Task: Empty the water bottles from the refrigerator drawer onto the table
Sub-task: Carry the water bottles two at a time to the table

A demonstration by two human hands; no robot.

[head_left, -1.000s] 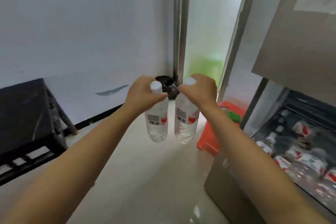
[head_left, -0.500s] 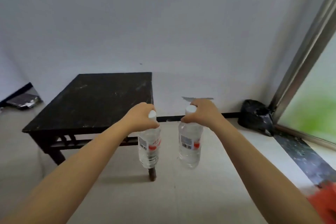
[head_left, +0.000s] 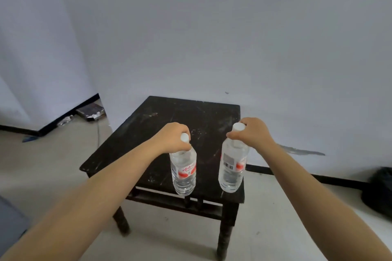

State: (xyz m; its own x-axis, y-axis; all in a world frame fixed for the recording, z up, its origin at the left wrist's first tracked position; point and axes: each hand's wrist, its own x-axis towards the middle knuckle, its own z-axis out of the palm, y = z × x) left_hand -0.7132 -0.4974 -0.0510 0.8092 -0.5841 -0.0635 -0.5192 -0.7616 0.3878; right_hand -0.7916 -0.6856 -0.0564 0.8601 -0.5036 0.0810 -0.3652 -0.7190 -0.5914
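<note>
Two clear water bottles with white caps and red-and-white labels hang upright over the near edge of a small black wooden table [head_left: 176, 116]. My left hand [head_left: 172, 136] grips the left bottle [head_left: 184, 172] round its neck. My right hand [head_left: 251, 134] grips the right bottle [head_left: 231, 168] by the neck just under its cap. Both bottles look a little above the tabletop; whether their bases touch it I cannot tell. The refrigerator and its drawer are out of view.
The table stands against a pale wall on a light tiled floor. A black bag [head_left: 379, 190] lies on the floor at the right. A dark flat object [head_left: 91, 110] and some litter lie by the wall at the back left.
The view has swung left from the refrigerator to the table, which now sits straight ahead. Both hands have carried the bottles from beside the table to over its near edge.
</note>
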